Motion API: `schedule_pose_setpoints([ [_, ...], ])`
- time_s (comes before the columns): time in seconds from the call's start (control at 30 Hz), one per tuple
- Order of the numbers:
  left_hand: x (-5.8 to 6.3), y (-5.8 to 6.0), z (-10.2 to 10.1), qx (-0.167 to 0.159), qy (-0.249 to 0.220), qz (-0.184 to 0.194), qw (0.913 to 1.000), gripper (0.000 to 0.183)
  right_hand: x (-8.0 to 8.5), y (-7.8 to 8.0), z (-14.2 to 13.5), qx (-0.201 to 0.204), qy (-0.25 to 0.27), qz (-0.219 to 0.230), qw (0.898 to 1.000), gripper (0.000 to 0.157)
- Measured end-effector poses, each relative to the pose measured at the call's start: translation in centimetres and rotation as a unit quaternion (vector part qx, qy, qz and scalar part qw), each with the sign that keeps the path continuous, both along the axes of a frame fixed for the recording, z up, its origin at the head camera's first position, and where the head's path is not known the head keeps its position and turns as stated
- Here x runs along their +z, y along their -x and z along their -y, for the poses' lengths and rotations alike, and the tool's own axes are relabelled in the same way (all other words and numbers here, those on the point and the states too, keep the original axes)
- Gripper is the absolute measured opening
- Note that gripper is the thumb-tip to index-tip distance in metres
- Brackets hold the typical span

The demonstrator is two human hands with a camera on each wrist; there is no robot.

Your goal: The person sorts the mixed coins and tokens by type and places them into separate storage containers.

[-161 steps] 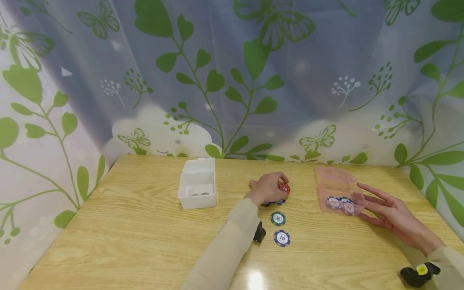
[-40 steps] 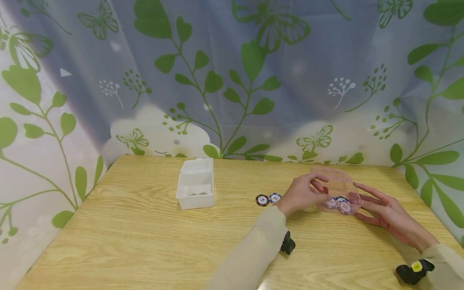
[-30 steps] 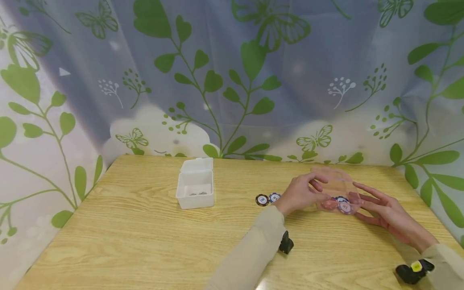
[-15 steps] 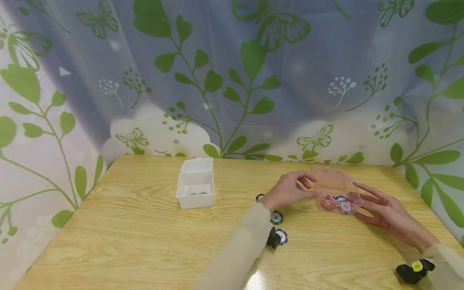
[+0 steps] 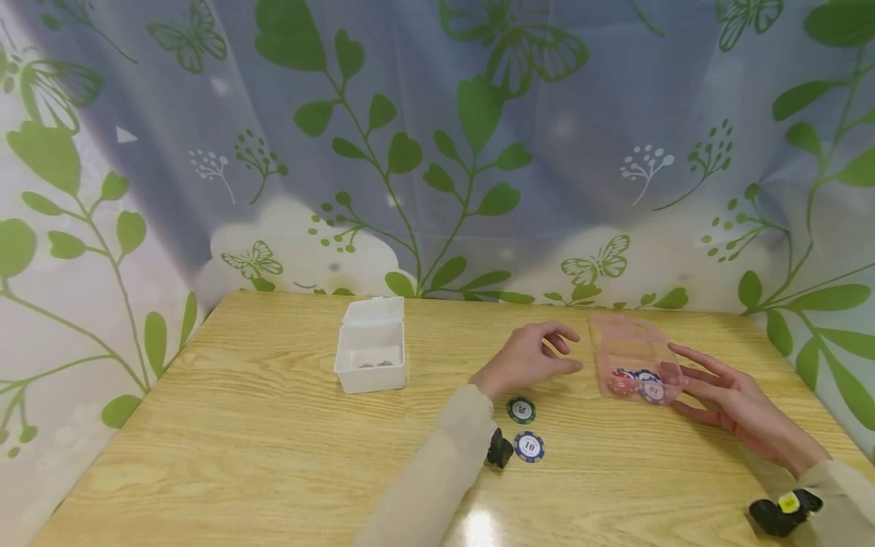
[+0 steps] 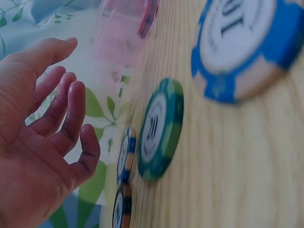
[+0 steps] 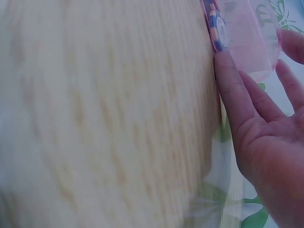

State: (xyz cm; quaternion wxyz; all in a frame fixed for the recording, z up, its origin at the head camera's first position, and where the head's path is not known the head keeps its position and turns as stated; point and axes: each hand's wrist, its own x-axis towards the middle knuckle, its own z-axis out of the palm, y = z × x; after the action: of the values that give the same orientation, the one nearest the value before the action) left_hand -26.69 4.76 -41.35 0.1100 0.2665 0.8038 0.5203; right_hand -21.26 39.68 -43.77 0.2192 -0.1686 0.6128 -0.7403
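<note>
My left hand (image 5: 526, 361) hovers above the table, fingers loosely bent and apart, with nothing in them. Below it lie a green poker chip (image 5: 522, 410) marked 20 and a blue poker chip (image 5: 529, 447) marked 10. The left wrist view also shows another blue chip (image 6: 126, 156) and a dark chip (image 6: 122, 206), both hidden behind the hand in the head view. A translucent pink box (image 5: 632, 346) stands open at the right, holding a red chip (image 5: 622, 382) and several blue ones. My right hand (image 5: 741, 406) touches its right side with extended fingers (image 7: 232, 90).
A white box (image 5: 371, 372) with its lid raised stands left of centre, with a few small silvery things inside. The wooden table (image 5: 239, 425) ends at a leaf-patterned curtain (image 5: 437, 190). Dark cameras are worn on both wrists.
My left hand carried the red chip from the table into the pink box, let it go, and moved back left above the remaining chips. My right hand has stayed at the box.
</note>
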Motion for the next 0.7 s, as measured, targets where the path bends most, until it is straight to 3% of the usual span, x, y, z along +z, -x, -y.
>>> schedule_pose_setpoints([
  [0.27,0.0,0.2,1.6,0.0,-0.001,0.018,0.9998,0.042,0.2,-0.1,0.1,0.004,0.0,-0.001,1.0,0.057],
  [0.7,-0.1,0.4,3.6,0.01,0.004,0.009,0.9999,0.043,0.2,-0.1,0.2,-0.004,0.007,0.009,1.0,0.057],
])
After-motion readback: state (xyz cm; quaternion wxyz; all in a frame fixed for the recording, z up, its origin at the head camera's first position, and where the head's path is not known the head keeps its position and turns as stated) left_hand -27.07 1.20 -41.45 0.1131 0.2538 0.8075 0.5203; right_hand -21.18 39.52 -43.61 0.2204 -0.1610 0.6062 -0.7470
